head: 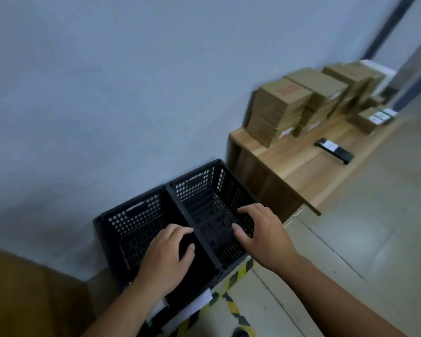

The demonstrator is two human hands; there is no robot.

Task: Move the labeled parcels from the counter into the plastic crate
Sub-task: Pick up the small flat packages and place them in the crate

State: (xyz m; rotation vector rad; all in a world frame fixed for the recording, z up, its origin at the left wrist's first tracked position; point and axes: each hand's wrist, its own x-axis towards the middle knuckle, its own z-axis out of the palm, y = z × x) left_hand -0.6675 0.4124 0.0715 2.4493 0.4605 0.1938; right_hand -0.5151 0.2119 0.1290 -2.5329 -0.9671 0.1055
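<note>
head view. left hand [167,261] and right hand [260,237], both empty with fingers loosely bent, hover over the plastic crate [199,188], which looks empty. the labeled parcels [282,98] sit stacked on the wooden counter [297,161], beyond the crate and well apart from it. risk: drawing out a lower box may topple the stack. the crate rests on a pale floor [350,227], beside striped tape [238,273] and against a grey wall [107,93].
</note>
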